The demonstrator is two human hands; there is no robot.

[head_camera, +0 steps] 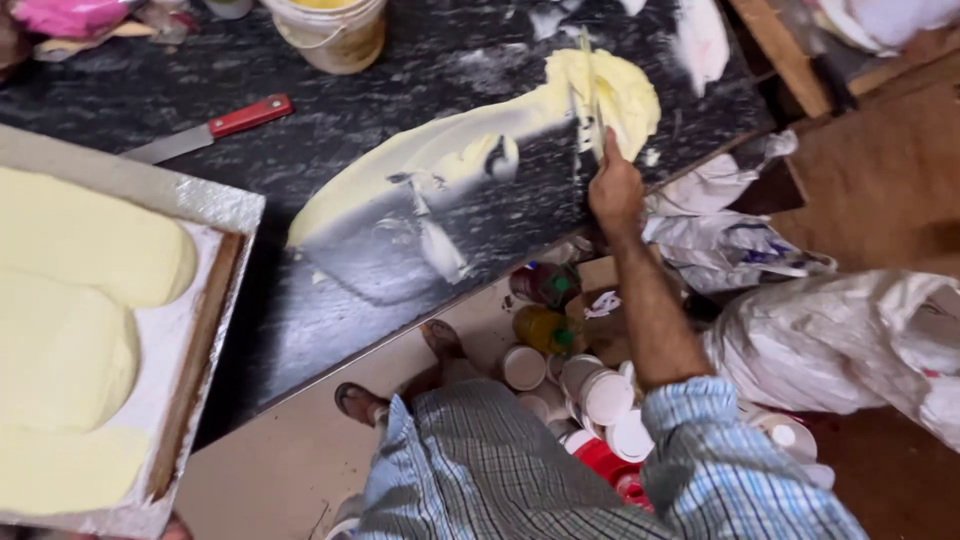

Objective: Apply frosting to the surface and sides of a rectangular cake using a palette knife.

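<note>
On dark stone counter [300,160], right hand [613,190] grip closed around scraper [590,95] in yellow paste [600,90].

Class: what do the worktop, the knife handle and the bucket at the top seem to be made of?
Worktop: likely polished dark stone, judging by pale veining and reflections. Knife handle: glossy red, plastic or painted wood; unclear. Bucket: probably plastic, pale and smooth-walled.

We see a glossy dark stone desk [300,150] smeared with smooth, creamy yellow paste [450,150]. The knife [205,130] has a metal blade and red plastic handle; the tray [215,205] is foil-wrapped.
</note>
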